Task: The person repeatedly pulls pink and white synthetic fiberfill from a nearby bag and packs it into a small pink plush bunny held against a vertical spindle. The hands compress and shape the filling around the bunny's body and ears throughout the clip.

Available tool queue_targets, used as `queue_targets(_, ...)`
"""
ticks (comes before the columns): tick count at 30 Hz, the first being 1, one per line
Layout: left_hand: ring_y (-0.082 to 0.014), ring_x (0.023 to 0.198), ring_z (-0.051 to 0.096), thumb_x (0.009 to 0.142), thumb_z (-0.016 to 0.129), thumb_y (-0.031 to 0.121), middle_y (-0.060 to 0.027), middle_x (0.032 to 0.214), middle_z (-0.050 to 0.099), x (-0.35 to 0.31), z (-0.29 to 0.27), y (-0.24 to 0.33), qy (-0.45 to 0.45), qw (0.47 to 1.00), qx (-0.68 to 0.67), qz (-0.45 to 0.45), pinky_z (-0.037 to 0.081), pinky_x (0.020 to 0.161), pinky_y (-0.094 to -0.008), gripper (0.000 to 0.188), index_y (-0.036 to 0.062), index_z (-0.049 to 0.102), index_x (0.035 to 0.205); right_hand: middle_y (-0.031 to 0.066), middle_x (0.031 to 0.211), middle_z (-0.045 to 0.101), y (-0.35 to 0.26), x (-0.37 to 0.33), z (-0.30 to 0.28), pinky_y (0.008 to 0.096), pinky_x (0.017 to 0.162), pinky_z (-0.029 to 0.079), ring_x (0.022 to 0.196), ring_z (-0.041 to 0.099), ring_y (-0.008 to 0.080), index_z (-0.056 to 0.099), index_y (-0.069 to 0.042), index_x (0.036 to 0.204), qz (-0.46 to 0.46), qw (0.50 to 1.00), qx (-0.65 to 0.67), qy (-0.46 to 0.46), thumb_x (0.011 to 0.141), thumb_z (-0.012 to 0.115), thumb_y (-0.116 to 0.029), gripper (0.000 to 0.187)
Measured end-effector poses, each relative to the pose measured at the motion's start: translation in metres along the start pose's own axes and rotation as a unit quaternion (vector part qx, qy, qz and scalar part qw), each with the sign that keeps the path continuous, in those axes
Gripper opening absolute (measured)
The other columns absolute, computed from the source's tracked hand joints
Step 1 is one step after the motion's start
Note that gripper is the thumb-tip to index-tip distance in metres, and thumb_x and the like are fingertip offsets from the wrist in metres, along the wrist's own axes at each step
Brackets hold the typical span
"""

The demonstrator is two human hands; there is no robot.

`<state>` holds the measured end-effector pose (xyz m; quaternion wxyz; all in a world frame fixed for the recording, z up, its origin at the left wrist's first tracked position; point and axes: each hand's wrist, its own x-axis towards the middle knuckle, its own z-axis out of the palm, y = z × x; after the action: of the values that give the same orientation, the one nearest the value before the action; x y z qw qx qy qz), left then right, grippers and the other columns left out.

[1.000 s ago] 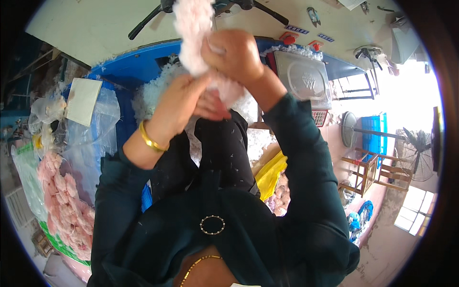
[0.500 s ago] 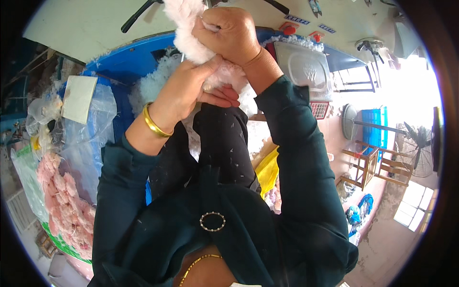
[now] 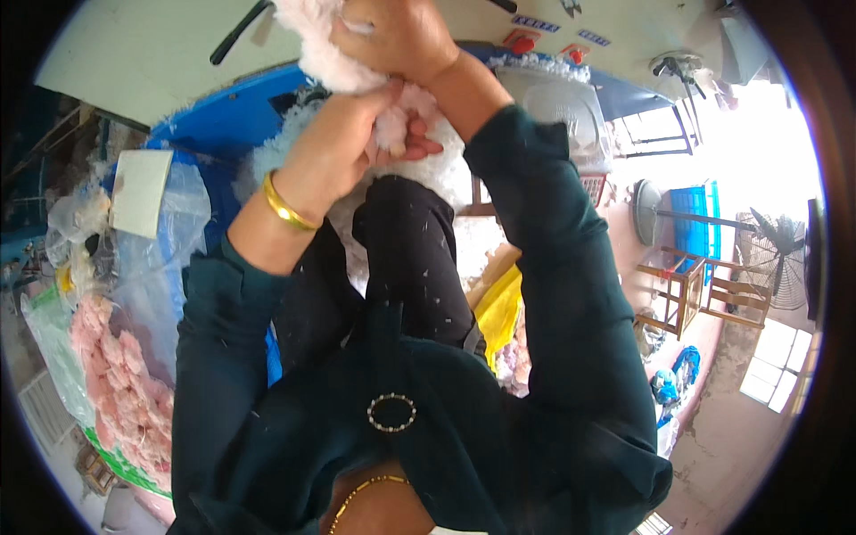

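A pale pink fluffy plush piece (image 3: pixel 325 55) is stretched between my hands at the top, over the edge of a pale worktop. My right hand (image 3: pixel 401 36) is closed in a fist around its middle. Below, my left hand (image 3: pixel 352 134) holds its lower end, the thumb on top and the fingers curled beneath, with pink pile showing at the palm. The upper end of the plush runs out of the picture, and its far side is hidden. White fluffy stuffing (image 3: pixel 290 147) lies beneath and around my hands.
The worktop (image 3: pixel 152 53) carries a black lever (image 3: pixel 241 34) and red buttons (image 3: pixel 522 42). Its front is a blue trough (image 3: pixel 223 107). A clear lidded box (image 3: pixel 562 116) stands at right. Pink plush pieces (image 3: pixel 120 374) pile up at left beside plastic bags (image 3: pixel 169 267). A yellow bag (image 3: pixel 497 308) lies by my legs.
Both hands and the plush sit slightly higher and further left, with the whole view shifted a little too. My left fingers have curled in more, and more pink pile shows at that palm.
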<state>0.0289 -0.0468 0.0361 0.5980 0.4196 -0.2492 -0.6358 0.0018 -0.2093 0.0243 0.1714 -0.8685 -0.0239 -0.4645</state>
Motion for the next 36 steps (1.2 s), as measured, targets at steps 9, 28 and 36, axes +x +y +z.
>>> queue_targets(9, -0.0158, 0.06, 0.06, 0.095, 0.055, 0.029, -0.0038, 0.072, 0.055, -0.038, 0.004, -0.024, 0.026, 0.993, 0.109, -0.047, 0.049, 0.05, -0.0256, 0.027, 0.0022, 0.058, 0.096, 0.0155, 0.054, 0.043, -0.056, -0.028, -0.023, 0.0358, 0.045, 0.039, 0.049, 0.039, 0.0346, 0.048, -0.004, 0.057, 0.108, 0.994, 0.015, 0.003, 0.073, 0.07, -0.015, 0.029)
queue_targets(28, -0.0174, 0.083, 0.064, 0.089, 0.064, 0.013, -0.0122, 0.108, 0.058, -0.02, -0.014, -0.043, 0.086, 0.978, 0.093, 0.167, 0.056, 0.056, -0.0254, 0.049, 0.0, 0.037, 0.127, 0.0011, 0.075, 0.055, -0.078, -0.074, -0.052, 0.0244, 0.065, 0.042, 0.072, 0.046, 0.0071, 0.06, 0.001, 0.086, 0.399, 0.896, 0.194, -0.012, 0.091, 0.062, -0.016, 0.017)
queue_targets(36, -0.024, 0.076, 0.067, 0.098, 0.05, 0.022, -0.0152, 0.108, 0.061, -0.029, 0.026, -0.023, 0.121, 0.982, 0.051, 0.134, 0.056, 0.058, -0.0282, 0.034, -0.0017, 0.047, 0.123, 0.0201, 0.1, 0.065, -0.095, -0.047, -0.08, 0.0315, 0.082, 0.05, 0.094, 0.064, 0.0239, 0.047, 0.004, 0.126, 0.425, 0.87, 0.216, -0.122, 0.072, 0.076, -0.052, 0.083)
